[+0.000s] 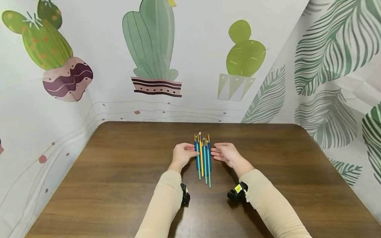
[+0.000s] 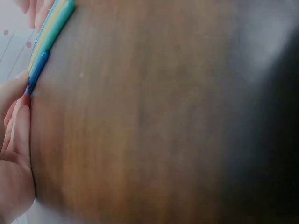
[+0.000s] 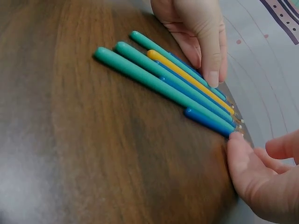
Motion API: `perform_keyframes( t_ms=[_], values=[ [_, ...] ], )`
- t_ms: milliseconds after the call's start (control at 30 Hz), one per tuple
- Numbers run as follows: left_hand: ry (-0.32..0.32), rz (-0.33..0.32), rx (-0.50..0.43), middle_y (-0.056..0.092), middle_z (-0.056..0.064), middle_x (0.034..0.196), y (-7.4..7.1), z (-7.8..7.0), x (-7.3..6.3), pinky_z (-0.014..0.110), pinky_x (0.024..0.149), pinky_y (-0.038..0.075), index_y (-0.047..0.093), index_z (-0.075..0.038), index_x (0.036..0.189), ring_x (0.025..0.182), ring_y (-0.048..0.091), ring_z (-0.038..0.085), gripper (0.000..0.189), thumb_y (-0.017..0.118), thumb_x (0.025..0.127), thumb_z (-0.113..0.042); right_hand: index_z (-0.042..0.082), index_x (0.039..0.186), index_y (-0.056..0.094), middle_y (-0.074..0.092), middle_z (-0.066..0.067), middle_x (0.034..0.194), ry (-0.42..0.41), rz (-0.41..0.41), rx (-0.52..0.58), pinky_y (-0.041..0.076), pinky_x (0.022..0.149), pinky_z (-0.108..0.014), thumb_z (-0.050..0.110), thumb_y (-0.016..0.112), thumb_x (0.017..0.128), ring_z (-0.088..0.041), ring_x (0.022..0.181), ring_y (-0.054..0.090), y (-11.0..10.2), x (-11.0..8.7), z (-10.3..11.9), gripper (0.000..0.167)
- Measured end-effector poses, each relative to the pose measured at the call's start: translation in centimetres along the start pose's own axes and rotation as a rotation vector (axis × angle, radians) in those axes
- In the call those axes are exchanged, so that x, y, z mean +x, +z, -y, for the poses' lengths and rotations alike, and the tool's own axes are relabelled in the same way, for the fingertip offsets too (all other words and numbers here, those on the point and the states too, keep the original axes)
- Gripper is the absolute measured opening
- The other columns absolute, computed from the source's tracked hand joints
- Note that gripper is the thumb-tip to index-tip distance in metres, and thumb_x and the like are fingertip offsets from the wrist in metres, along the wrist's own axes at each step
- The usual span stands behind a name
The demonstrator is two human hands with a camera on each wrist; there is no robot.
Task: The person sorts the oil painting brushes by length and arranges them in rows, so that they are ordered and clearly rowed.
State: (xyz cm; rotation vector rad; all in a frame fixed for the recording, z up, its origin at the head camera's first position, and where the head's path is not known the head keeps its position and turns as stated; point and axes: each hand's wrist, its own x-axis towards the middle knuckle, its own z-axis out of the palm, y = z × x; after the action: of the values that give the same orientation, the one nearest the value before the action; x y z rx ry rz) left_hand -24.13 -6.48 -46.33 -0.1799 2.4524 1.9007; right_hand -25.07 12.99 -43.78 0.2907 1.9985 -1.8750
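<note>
white walls (image 1: 202, 59) printed with potted cactuses (image 1: 154, 49) and leaves (image 1: 265, 97) are seen behind a brown wooden table (image 1: 125, 185), on whose far half, near the middle, a bunch of paintbrushes (image 1: 205, 158) is laid flat. the slim, glossy handles are coloured teal and blue, with a single yellow brush (image 1: 201, 158) set among them. all the bristles, some brown and some pale, are pointed toward the far edge, while the rounded handle ends are left uneven, the teal ones reaching nearest the person. the brushes are packed closely side by side, a little fanned. by the left hand (image 1: 182, 154) the left edge is touched, its fingers straight and its thumb rested on the handles. by the right hand (image 1: 227, 154) the blue handle at the right edge is met with a fingertip, its fingers straight and slightly apart.
</note>
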Motion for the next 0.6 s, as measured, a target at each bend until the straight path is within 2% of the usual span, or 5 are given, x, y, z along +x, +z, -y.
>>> perform_keyframes(
  t_ms=[167,433,600],
  values=[
    [0.001,0.013,-0.008,0.072,0.017,0.097,-0.03,0.07,0.01,0.032,0.082,0.056,0.069,0.001,0.102,0.091,0.071,0.023,0.032,0.08,0.073,-0.006,-0.008,0.134,0.043,0.056,-0.029,0.127,-0.016,-0.037,-0.044,0.055,0.084,-0.035,0.012,0.036,0.102,-0.022,0.095,0.068,0.4,0.01,0.36,0.039],
    [0.008,0.022,0.008,0.073,0.016,0.097,-0.18,0.15,-0.01,0.031,0.083,0.056,0.069,0.0,0.103,0.092,0.071,0.022,0.031,0.079,0.074,-0.007,-0.007,0.133,0.045,0.058,-0.027,0.125,0.007,-0.063,-0.005,0.057,0.078,-0.031,0.009,0.04,0.1,-0.015,0.084,0.068,0.59,0.32,0.27,0.037],
    [0.009,0.025,0.016,0.073,0.015,0.098,-0.19,0.3,0.0,0.032,0.084,0.055,0.069,-0.001,0.104,0.092,0.071,0.022,0.031,0.079,0.075,-0.009,-0.008,0.13,0.048,0.065,-0.023,0.112,0.003,-0.079,0.015,0.058,0.072,-0.028,0.003,0.05,0.095,-0.011,0.075,0.068,0.83,0.45,0.23,0.037]
  ],
)
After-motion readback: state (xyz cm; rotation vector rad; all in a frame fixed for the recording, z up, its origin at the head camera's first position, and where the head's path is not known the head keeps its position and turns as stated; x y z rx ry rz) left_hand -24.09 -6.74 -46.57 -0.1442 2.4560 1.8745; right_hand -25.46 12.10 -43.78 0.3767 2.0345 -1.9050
